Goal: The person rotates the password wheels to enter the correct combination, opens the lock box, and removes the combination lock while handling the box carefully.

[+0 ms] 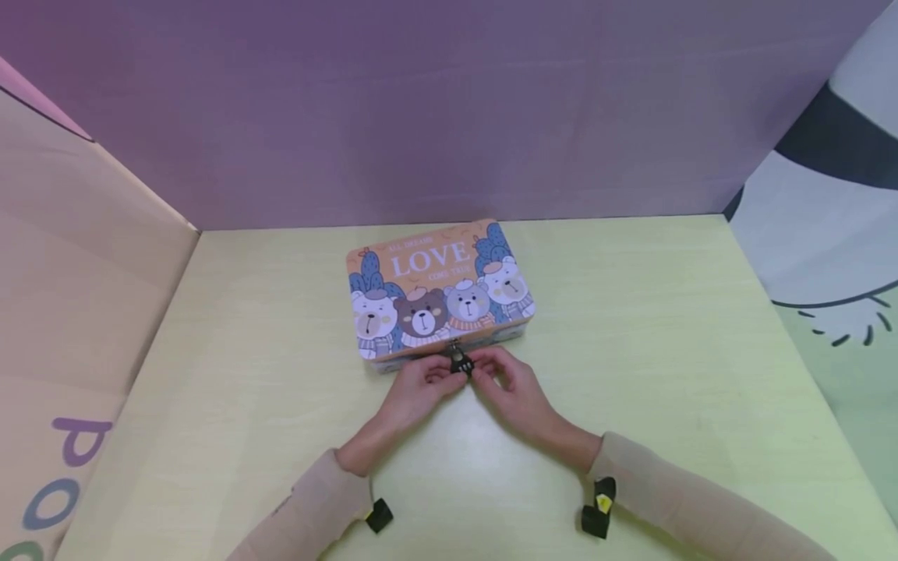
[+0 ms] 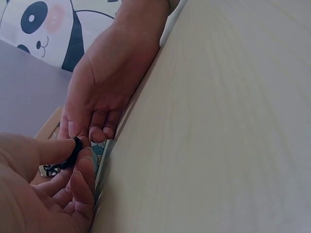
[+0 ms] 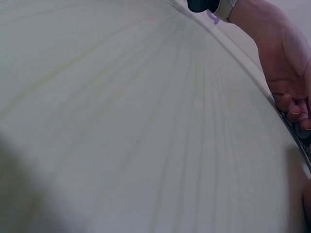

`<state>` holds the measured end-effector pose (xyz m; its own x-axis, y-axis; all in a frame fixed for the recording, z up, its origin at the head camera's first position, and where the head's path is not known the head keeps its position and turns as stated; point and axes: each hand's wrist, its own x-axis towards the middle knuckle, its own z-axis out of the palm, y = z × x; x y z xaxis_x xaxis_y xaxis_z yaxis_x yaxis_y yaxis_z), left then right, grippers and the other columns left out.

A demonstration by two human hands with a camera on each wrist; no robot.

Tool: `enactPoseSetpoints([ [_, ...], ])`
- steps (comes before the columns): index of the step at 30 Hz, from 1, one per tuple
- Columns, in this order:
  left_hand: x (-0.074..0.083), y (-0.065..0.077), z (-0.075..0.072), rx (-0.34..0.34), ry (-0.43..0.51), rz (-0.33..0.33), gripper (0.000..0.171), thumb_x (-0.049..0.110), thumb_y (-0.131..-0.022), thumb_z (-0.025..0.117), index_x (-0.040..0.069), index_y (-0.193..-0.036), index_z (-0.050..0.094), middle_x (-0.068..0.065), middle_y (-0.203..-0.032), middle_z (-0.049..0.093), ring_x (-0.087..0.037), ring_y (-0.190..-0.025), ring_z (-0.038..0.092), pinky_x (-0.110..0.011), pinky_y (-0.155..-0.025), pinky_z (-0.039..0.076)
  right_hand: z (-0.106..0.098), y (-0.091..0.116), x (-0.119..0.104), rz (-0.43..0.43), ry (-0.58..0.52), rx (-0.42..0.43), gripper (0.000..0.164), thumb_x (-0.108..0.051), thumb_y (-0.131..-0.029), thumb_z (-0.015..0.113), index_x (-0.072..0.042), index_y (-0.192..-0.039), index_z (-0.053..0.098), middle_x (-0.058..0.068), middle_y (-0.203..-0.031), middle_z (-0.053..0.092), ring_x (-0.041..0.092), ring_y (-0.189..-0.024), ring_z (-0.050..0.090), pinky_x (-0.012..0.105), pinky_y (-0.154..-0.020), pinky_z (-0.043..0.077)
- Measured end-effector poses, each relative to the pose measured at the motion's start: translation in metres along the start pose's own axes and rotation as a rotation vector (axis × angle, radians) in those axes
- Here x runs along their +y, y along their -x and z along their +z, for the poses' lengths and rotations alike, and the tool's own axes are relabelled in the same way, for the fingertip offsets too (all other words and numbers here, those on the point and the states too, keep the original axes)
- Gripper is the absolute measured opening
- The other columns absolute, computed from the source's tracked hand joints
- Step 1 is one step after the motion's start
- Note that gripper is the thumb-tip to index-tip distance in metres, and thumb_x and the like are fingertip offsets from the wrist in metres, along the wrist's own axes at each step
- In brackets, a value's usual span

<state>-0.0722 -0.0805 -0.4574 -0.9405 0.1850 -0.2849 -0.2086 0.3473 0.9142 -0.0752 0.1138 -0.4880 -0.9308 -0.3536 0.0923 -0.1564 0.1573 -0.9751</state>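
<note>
Beige-sleeved left hand pinches a small black padlock between thumb and fingers; right hand pinches its opposite side. Padlock sits at the clasp on the near side of an orange, bear-printed box, lid down. Box lies near the desk's far edge, roughly midway between left and right edges. Purple panel stands along that far edge.

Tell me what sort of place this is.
Probably a small screened-off tabletop set-up, perhaps a booth, though the wider room is out of view: a pale wood-grain tabletop, a plain purple backdrop behind it, and a cartoon-printed panel along the right side.
</note>
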Motion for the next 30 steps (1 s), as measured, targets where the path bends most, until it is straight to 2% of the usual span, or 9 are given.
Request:
enactPoseSetpoints([
  [6,0.0016,-0.0004,-0.0003,-0.006,0.002,-0.02,0.019,0.017,-0.095,0.074,0.003,-0.108,0.073,-0.007,-0.098,0.076,-0.016,-0.088,0.069,-0.031,-0.085,0.059,-0.0004,-0.0001,-0.0021,0.004,-0.009,-0.004,0.026,-0.001,-0.098,0.062,-0.004,-0.124,0.064,0.007,-0.109,0.069,0.021,-0.099,0.064,0.026,-0.091,0.056],
  [20,-0.0005,-0.0018,0.0017,0.007,0.022,-0.021,0.019,0.016,-0.095,0.074,0.001,-0.106,0.073,-0.008,-0.097,0.076,-0.016,-0.087,0.07,-0.03,-0.083,0.059,-0.001,-0.0001,-0.0025,0.011,-0.01,-0.003,0.026,-0.001,-0.099,0.062,-0.003,-0.125,0.064,0.008,-0.11,0.069,0.024,-0.1,0.064,0.025,-0.092,0.056],
  [30,0.0007,-0.0011,0.001,-0.021,0.066,-0.06,0.019,0.016,-0.096,0.072,0.001,-0.109,0.072,-0.009,-0.098,0.075,-0.014,-0.086,0.069,-0.027,-0.08,0.06,-0.0007,-0.0002,-0.0006,0.012,-0.005,0.0,0.026,-0.003,-0.099,0.062,-0.004,-0.125,0.064,0.008,-0.11,0.069,0.025,-0.1,0.064,0.026,-0.092,0.056],
])
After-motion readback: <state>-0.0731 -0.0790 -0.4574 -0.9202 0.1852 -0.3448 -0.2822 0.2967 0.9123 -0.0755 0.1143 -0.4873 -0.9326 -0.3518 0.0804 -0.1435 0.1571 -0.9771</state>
